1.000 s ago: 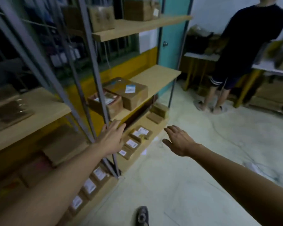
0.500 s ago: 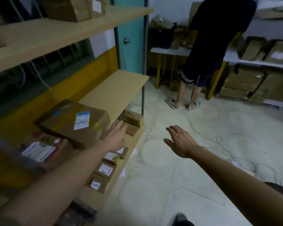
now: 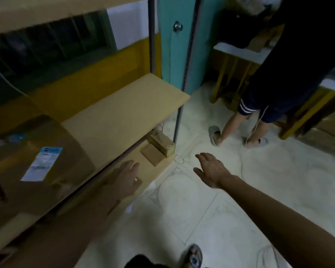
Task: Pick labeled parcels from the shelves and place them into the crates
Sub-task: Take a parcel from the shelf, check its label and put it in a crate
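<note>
A large brown parcel (image 3: 27,151) with a white and blue label (image 3: 43,163) lies on the middle shelf (image 3: 124,109) at the left. Two small brown parcels (image 3: 159,147) sit at the far end of the bottom shelf (image 3: 162,167). My left hand (image 3: 124,176) reaches over the bottom shelf with straight fingers and holds nothing; the small parcels lie just beyond its fingertips. My right hand (image 3: 211,171) hangs over the floor with spread fingers, also empty. No crate is in view.
A person in dark clothes (image 3: 298,55) and grey slippers stands at the right by a yellow-legged table (image 3: 240,51). A metal shelf post (image 3: 179,117) rises at the shelf corner. A teal door (image 3: 174,45) is behind. My foot (image 3: 193,256) is on the pale floor.
The view moved forward along the shelves and tilted down. Both hands stayed outstretched and empty; the left hand dropped from beside the large parcel to the bottom shelf.
</note>
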A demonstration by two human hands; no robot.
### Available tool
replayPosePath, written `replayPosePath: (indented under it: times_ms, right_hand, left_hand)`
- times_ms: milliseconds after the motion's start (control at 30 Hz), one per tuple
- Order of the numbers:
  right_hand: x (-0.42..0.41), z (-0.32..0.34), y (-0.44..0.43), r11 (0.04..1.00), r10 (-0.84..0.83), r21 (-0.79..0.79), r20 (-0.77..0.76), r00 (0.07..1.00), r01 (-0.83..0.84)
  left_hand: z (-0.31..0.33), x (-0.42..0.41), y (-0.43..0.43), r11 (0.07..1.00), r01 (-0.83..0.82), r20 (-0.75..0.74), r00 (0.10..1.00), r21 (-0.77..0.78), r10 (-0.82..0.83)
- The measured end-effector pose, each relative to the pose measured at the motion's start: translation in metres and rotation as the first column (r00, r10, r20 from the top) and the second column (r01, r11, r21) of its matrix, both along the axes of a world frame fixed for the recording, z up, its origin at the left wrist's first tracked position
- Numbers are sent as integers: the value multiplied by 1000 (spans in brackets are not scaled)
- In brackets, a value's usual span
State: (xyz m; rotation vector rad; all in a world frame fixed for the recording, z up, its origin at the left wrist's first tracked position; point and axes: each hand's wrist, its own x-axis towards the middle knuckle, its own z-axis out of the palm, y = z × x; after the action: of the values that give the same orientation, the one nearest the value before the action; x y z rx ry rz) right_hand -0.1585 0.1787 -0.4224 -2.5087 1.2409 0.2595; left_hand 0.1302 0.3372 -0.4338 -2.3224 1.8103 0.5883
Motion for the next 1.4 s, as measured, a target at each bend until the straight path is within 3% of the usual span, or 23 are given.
replayPosePath:
  times_ms: [233, 367, 600, 733, 867, 1000, 1167, 1233, 1267, 1300, 1367, 1400]
  right_hand:
    - [47, -49, -102, 987, 141, 83, -55, 988, -136]
    - [77, -131, -150, 956, 292, 62, -115, 949, -287]
    - [175, -420, -241, 881, 473, 119, -169, 865, -458]
    - [241, -573, -291, 824, 566, 27, -80, 821, -566]
    - [288, -679, -319, 779, 613, -96, -94, 785, -620]
    - [301, -726, -317, 782, 595, -123, -145, 791, -611]
    - [292, -739, -309, 734, 641, -168, -147, 753, -658]
    - [287, -744, -305, 686, 696, -168, -134, 705, -708]
    - [285, -745, -304, 665, 727, -146, -94, 680, -732]
    - [285, -744, -304, 652, 750, -121, -44, 660, -748]
    - [289, -741, -306, 654, 756, -79, 56, 652, -752]
    - [292, -739, -307, 672, 739, -50, 108, 665, -739]
  left_hand:
    - [-58, 7, -62, 987, -149, 18, 989, 67, 149]
    - [-147, 20, -116, 986, -140, 82, 988, 88, 133]
    - [-412, 44, -222, 980, -159, 160, 977, 124, 138]
    - [-569, 84, -268, 979, -100, 295, 954, 180, 43]
    - [-682, 120, -291, 974, -218, 368, 912, 67, 179]
    - [-740, 121, -278, 964, -261, 331, 907, -46, 261]
    - [-746, 116, -272, 939, -316, 222, 914, -134, 340]
    - [-753, 116, -275, 879, -404, 68, 899, -251, 433]
    - [-753, 120, -280, 779, -540, -100, 836, -319, 539]
    - [-749, 124, -286, 635, -701, -287, 713, -325, 640]
    - [-739, 134, -299, 353, -924, -592, 367, -144, 718]
    - [-734, 135, -303, 256, -966, -677, 216, -42, 704]
